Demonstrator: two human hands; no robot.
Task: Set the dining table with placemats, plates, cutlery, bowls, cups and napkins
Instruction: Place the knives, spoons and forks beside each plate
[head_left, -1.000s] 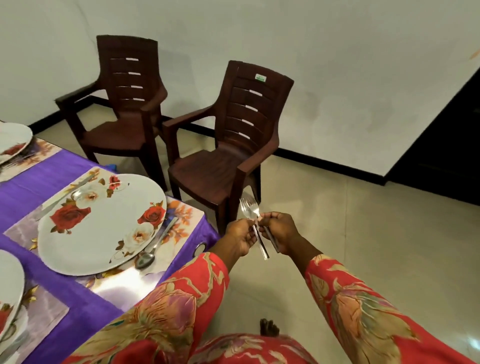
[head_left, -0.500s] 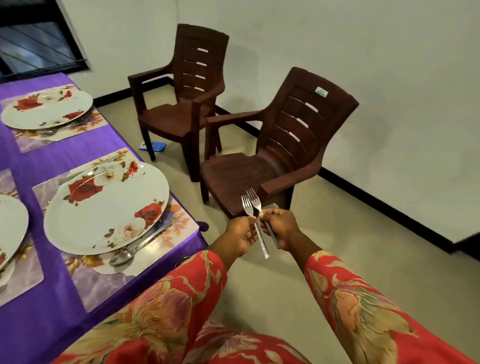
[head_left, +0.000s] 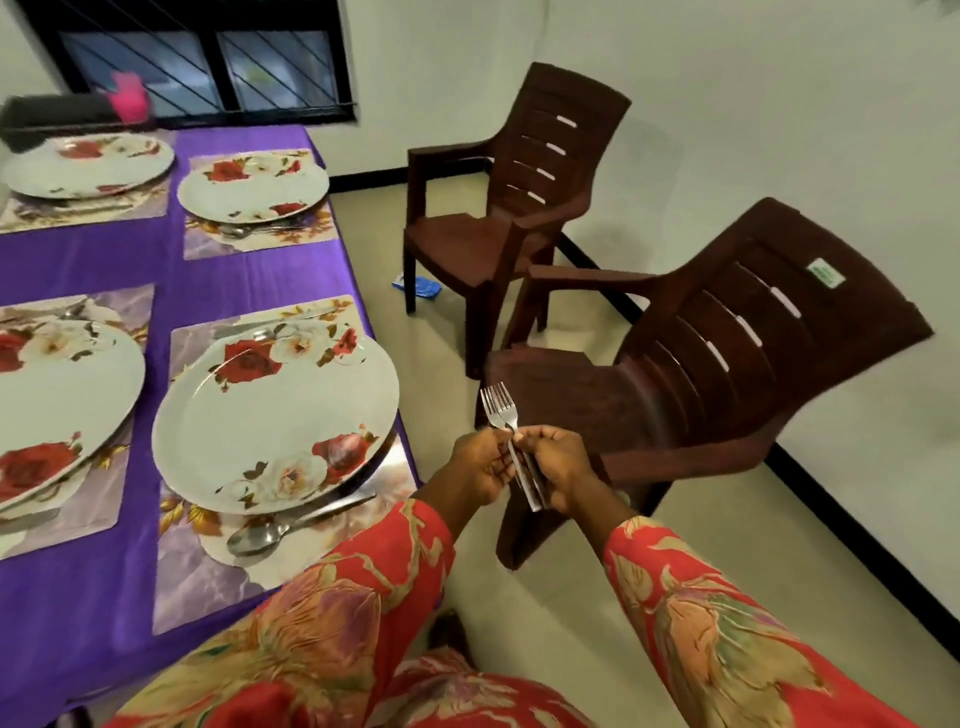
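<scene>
Two steel forks (head_left: 500, 409) stand tines-up between my hands, off the table's right edge and above the floor. My left hand (head_left: 480, 467) pinches their necks, while my right hand (head_left: 558, 470) grips the handles. On the purple tablecloth (head_left: 234, 275) lie several floral placemats, each carrying a rose-patterned plate. The nearest plate (head_left: 275, 421) has a spoon (head_left: 260, 538) in front of it and cutlery behind it. A farther plate (head_left: 254, 187) sits on its own placemat with cutlery beside it.
Two dark brown plastic chairs stand right of the table, one near (head_left: 727, 374) and one farther back (head_left: 519, 197). A blue item (head_left: 418, 286) lies on the floor under the far chair. A pink cup (head_left: 130, 101) and dark tray sit at the table's far end.
My view has swung left toward the table, bringing more plates and the window into sight. The forks have drawn closer together in my hands, which keep their hold.
</scene>
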